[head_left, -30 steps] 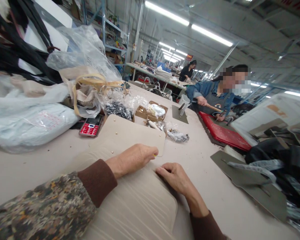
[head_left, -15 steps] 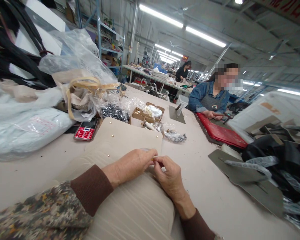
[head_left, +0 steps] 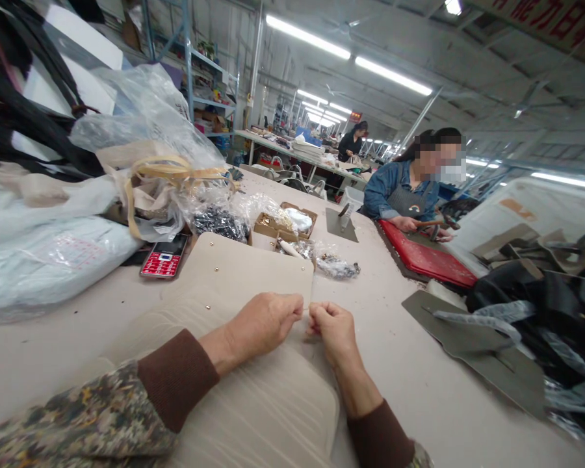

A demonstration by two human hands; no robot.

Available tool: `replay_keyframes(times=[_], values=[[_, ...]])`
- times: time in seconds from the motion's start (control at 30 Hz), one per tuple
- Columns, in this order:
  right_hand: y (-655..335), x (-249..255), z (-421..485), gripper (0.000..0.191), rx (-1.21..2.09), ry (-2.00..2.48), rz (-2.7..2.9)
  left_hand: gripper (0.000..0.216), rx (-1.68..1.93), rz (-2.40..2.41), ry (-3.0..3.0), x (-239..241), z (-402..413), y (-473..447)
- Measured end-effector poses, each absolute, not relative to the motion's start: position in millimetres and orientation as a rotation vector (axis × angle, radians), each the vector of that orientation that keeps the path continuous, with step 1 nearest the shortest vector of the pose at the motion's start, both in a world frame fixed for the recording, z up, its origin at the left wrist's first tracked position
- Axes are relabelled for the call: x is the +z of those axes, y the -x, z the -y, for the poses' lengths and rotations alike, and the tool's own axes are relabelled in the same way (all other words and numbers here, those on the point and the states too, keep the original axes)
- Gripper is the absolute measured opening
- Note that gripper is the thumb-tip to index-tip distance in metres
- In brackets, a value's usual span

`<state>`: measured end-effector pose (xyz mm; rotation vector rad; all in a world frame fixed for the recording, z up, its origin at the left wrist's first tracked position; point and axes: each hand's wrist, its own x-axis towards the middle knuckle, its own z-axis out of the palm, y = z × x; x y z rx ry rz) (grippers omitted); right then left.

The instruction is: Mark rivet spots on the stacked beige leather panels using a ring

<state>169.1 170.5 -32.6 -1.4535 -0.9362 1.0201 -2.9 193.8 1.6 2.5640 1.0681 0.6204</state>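
Note:
My left hand (head_left: 266,322) and my right hand (head_left: 335,328) are both closed in a pinch, facing each other with a narrow gap between the fingertips. A thin pale strand-like bit seems to span that gap, too small to name. Under my hands lies a beige bag-like piece (head_left: 263,403) with a creased, ribbed lower part. Its smooth beige flap (head_left: 256,263) spreads away from me and bears several small metal studs. My left wrist rests over the creased part, and my right hand is at its right edge.
A phone with red keys (head_left: 163,259) lies left of the flap. Beyond it are small cardboard boxes (head_left: 273,227) and plastic bags of hardware (head_left: 336,263). Plastic-wrapped bundles (head_left: 53,260) are piled left. A grey panel (head_left: 472,351) lies right. Across the table, a co-worker (head_left: 394,188) holds a hammer over a red pad (head_left: 424,253).
My fingertips have drawn apart slightly, the right hand moving away from the left. A small yellowish bit between them no longer shows. The co-worker's hammer has come up into clearer view.

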Motion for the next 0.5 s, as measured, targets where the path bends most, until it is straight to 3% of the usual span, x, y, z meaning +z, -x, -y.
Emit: replay_keyframes(times=[0.27, 0.5], values=[[-192, -44, -178, 0.036, 0.945, 1.446, 0.955, 0.019, 0.369, -1.262, -2.712, -19, -223, 8], [-196, -41, -173, 0.030, 1.107, 1.538, 1.128, 0.013, 0.370, -1.158, -2.707, -20, -205, 6]])
